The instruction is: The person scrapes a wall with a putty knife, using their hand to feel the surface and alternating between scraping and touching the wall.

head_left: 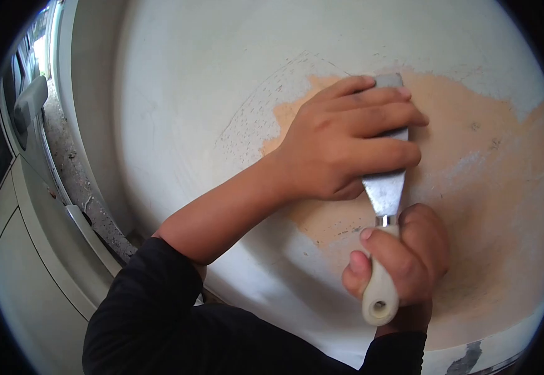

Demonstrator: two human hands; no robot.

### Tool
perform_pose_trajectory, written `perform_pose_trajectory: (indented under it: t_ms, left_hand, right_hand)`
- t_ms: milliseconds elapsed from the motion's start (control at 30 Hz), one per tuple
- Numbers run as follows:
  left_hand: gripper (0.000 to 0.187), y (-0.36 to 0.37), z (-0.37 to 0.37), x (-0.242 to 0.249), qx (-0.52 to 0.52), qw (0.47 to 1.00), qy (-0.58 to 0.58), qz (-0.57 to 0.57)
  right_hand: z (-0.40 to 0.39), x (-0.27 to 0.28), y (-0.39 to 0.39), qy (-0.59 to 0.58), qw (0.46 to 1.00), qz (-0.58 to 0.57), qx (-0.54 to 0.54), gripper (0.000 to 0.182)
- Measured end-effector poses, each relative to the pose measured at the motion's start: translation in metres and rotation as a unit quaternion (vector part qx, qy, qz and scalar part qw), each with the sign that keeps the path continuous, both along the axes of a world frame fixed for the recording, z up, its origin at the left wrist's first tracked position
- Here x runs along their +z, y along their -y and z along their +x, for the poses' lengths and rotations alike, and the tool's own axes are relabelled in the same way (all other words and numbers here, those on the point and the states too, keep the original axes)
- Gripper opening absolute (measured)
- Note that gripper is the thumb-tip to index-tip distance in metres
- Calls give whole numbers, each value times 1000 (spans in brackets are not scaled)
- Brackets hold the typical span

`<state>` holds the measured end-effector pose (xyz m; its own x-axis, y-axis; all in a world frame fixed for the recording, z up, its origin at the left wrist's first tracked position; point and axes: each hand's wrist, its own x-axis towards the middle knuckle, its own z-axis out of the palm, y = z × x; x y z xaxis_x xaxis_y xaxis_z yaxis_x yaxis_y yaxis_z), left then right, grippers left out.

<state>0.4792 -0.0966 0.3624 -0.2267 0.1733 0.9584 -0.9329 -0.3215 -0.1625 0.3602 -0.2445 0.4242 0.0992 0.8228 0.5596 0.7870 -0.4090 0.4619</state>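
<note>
A putty knife with a metal blade and an off-white handle lies against a pale, curved panel. My right hand is closed round the handle, thumb along its left side, and the hole at the handle's end shows below. My left hand lies across the blade from the left, fingers bent over its far edge. The blade's tip shows above the index finger; the left thumb is mostly hidden under the palm. Beneath both hands spreads a tan-orange patch with scuffs and darker smudges.
Small dark nicks and a curved scratched line mark the panel left of the patch. At the far left stands a pale car with a side mirror, across a strip of rough ground. A chipped grey spot shows at the lower right edge.
</note>
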Motion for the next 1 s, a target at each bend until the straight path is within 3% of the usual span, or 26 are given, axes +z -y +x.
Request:
perform_pose_trajectory:
  t_ms: [167,233,400,567,800,1000]
  left_hand:
    - [16,2,8,13,12,999,30,-17]
    - [17,1,1,-2,4,1000,-11,1]
    - [19,-1,11,16,26,999,20,-4]
    - [20,-2,4,-3,14,1000,-1,8]
    - [22,-2,3,9,-7,1000,8,14]
    - [20,-7,11,26,32,999,28,15]
  right_hand:
    - [4,1,5,3,999,42,6,20]
    - [4,-6,5,14,1000,-6,16,21]
    - [6,2,3,17,999,29,7,22]
    - [-1,-5,2,13,1000,-9,6,23]
    - [2,-2,4,23,1000,14,2,22]
    - [3,2,2,20,999,35,-7,21]
